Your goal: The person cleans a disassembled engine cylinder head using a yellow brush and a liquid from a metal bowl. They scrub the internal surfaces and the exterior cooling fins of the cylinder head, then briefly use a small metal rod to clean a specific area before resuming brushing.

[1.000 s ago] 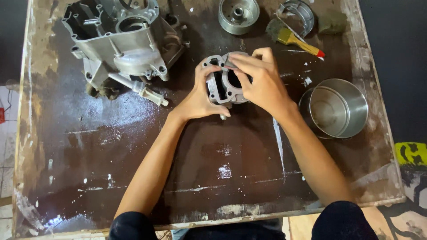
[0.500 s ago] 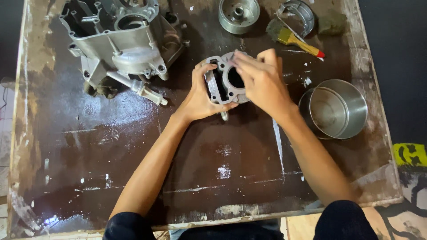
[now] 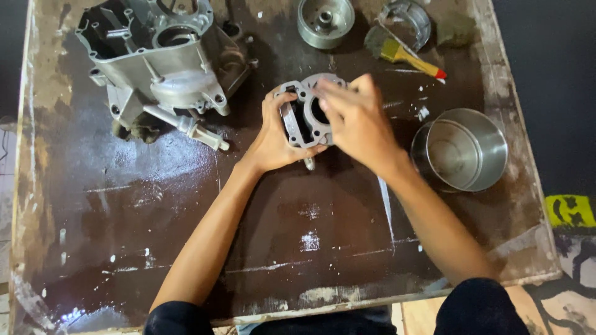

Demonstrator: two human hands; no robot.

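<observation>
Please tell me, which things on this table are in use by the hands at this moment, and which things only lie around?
In use:
- grey metal cylinder block, gripped by the left hand
- right hand, fingers laid over the block's top

Lying about:
- large engine casing, far left
- round metal drum
- paintbrush
- curved metal piece
- steel pot, right
- worn table

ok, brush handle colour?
Yellow, with a red tip: the paintbrush lies at the table's far edge, clearest in the head view.

arms: bare to above the elbows | sleeves: dark, short, perhaps navy | rings, watch: none seen
</observation>
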